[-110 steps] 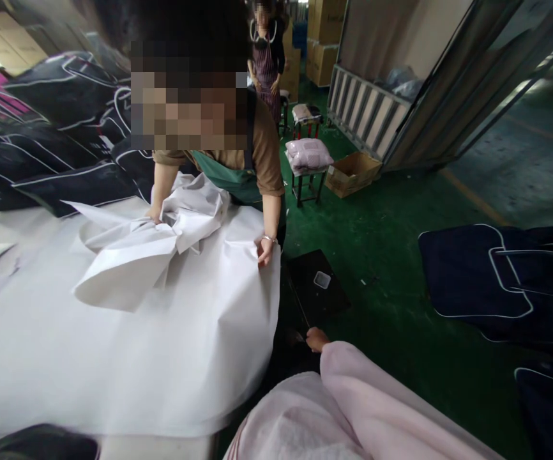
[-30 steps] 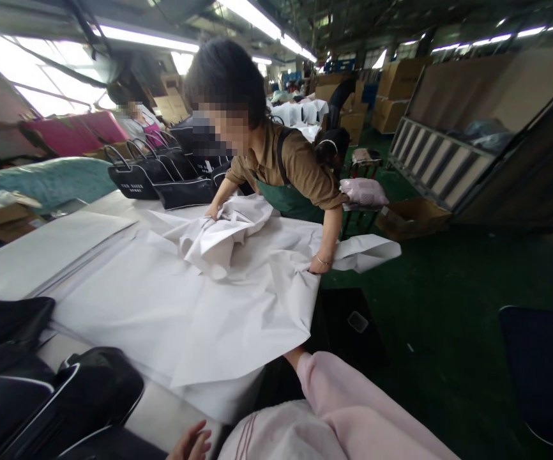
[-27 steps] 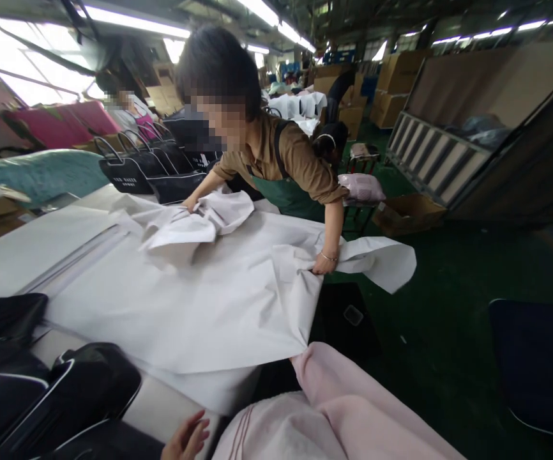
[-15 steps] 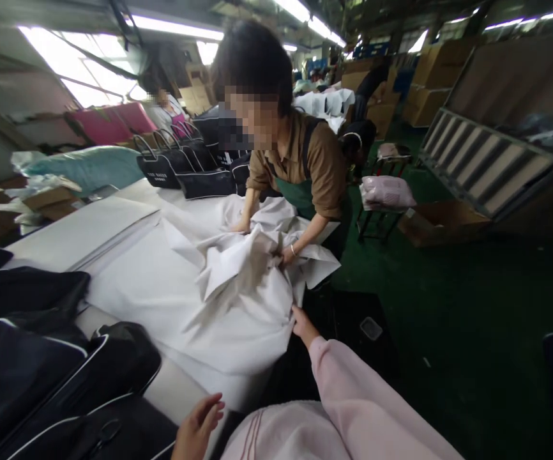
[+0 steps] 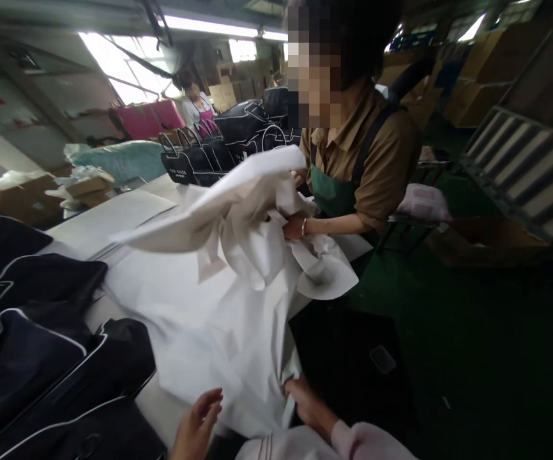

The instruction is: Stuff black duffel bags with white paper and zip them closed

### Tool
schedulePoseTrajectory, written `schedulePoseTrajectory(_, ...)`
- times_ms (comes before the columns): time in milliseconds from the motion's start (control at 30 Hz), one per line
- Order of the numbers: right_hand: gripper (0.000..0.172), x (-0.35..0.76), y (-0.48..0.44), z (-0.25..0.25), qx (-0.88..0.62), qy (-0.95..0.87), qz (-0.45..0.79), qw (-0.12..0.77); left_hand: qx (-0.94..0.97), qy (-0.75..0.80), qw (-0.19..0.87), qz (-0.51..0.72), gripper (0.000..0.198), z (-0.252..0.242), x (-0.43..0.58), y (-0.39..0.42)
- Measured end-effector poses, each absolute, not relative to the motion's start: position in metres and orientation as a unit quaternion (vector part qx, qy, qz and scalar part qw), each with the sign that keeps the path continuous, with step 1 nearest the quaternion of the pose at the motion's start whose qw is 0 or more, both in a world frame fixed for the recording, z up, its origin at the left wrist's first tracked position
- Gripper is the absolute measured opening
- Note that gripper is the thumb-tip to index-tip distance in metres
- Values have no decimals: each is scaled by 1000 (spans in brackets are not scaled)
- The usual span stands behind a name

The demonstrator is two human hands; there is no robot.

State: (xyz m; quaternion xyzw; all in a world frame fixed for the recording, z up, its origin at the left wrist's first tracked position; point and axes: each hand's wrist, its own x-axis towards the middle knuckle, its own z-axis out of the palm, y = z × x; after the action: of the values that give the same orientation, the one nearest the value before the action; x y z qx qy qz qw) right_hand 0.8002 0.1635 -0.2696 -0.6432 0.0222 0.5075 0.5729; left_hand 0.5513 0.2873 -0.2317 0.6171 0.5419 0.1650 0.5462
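Note:
A large white sheet (image 5: 209,326), crumpled and partly raised, covers the near part of the table. My right hand (image 5: 308,399) grips its near right edge, the fingers closed on the material. Near the sheet's front edge, my left hand (image 5: 198,421) is held up with its fingers apart and nothing in it. Across from me a co-worker (image 5: 357,160) in a brown shirt and green apron holds the bunched far part of the sheet; one hand (image 5: 295,228) of theirs shows at the folds, the other is mostly hidden.
Dark bags with white piping (image 5: 32,345) lie at the table's left. More black handled bags (image 5: 195,160) stand at the back. Cardboard boxes (image 5: 13,198) are at the far left. A stool with a pink bundle (image 5: 423,203) stands on the green floor, right.
My right hand has drawn the sheet's edge toward me. The co-worker has straightened and lifted the far part of the sheet off the table. My left hand stays about where it was.

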Motion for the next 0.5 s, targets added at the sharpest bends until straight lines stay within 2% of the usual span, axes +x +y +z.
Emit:
schedulePoseTrajectory(100,26,790,155,-265,-577,-14,614,538,742,478,430,187,70,-237,587,300)
schedulePoseTrajectory(200,31,804,163,-259,-490,-46,701,516,860,389,280,174,65,-255,630,319)
schedulePoseTrajectory(300,41,821,168,-257,-375,-51,779,500,894,352,250,118,58,-276,665,339)
schedulePoseTrajectory(367,51,833,168,-260,-322,-26,776,541,908,346,224,78,51,-284,678,347)
schedulePoseTrajectory(500,75,863,185,-271,-328,1,662,674,920,348,175,39,55,-284,682,350)
